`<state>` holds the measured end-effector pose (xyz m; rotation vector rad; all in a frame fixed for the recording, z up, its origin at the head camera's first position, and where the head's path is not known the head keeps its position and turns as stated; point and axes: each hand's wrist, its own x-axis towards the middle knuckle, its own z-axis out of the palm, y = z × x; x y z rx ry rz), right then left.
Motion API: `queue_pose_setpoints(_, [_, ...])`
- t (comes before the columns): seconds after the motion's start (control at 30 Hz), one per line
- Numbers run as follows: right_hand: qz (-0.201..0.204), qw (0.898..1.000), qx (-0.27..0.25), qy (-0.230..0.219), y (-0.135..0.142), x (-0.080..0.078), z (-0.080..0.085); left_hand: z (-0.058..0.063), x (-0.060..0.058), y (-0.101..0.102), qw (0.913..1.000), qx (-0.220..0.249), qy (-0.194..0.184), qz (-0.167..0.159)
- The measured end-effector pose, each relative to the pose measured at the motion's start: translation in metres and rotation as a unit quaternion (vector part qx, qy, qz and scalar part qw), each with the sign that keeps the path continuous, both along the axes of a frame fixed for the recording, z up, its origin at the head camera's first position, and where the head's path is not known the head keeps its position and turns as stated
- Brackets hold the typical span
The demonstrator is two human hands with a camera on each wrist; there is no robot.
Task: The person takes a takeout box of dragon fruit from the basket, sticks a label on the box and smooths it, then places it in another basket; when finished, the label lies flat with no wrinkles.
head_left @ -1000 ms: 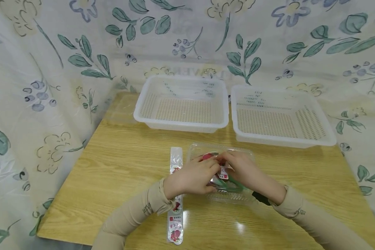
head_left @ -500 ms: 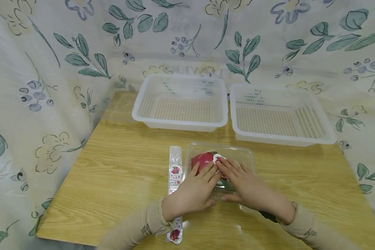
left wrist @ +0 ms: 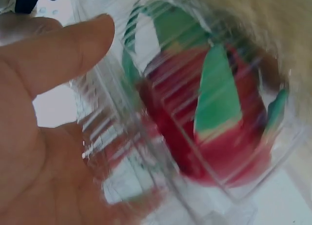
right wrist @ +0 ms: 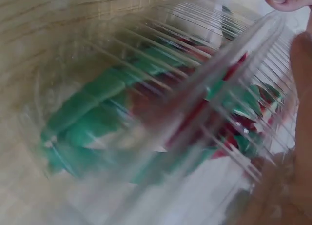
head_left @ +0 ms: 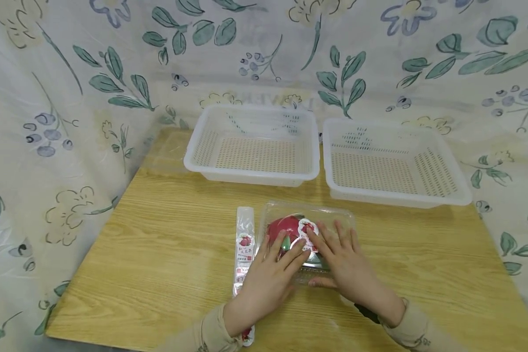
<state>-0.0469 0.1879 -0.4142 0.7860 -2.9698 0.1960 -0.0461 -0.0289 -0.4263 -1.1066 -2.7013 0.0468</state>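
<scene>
Closely paired left hand [head_left: 266, 274] and right hand [head_left: 352, 269]: fingers straight and splayed over the box, seemingly steadying it.
Box [head_left: 334, 214]: clear, ribbed plastic, centred on the wood-grained table [head_left: 158, 274], sheltering a rounded, red-and-green fruit [head_left: 283, 226] under a sticker [head_left: 305, 224].
Sticker strip [head_left: 245, 244]: slim, glossy, alongside, presumably for easy reach.
Left basket [head_left: 253, 176] and right basket [head_left: 400, 196]: white, perforated, set behind.

I make out faint capitals [head_left: 276, 101], W among them, on the floral cloth [head_left: 264, 46]; the box sticker [head_left: 307, 228] and sticker strip [head_left: 245, 240] bear characters too small to read
</scene>
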Motion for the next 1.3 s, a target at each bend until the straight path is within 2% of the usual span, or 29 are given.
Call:
queue_pose_setpoints(0.17, [-0.033,0.998,-0.048,-0.034,-0.001,0.003,-0.002,-0.002,0.0,0.004,0.9988,0.025,-0.025,0.036])
queue_pose_setpoints(0.33, [-0.072,0.992,-0.09,-0.048,-0.003,0.005,-0.004,0.003,-0.006,0.011,0.9959,0.033,-0.042,0.073])
queue_pose_setpoints(0.47, [-0.117,0.987,-0.1,-0.054,-0.006,0.004,-0.004,0.007,-0.011,0.017,0.9927,0.042,-0.063,0.094])
queue_pose_setpoints(0.63, [-0.156,0.982,-0.089,-0.06,-0.011,0.001,-0.001,0.013,-0.018,0.024,0.9874,0.063,-0.105,0.1])
queue_pose_setpoints(0.8, [-0.174,0.982,-0.051,-0.043,-0.023,-0.007,0.006,0.011,-0.018,0.024,0.9884,0.062,-0.103,0.093])
queue_pose_setpoints(1.0, [-0.198,0.979,-0.029,-0.045,-0.032,-0.015,0.009,0.005,-0.019,0.009,0.9898,0.09,-0.096,0.055])
queue_pose_setpoints(1.13, [-0.205,0.977,-0.046,-0.033,-0.029,-0.018,0.006,-0.002,-0.021,-0.003,0.9891,0.112,-0.09,0.032])
queue_pose_setpoints(1.3, [-0.216,0.97,-0.097,-0.048,-0.021,-0.016,0.0,-0.005,-0.023,-0.012,0.9861,0.14,-0.088,-0.006])
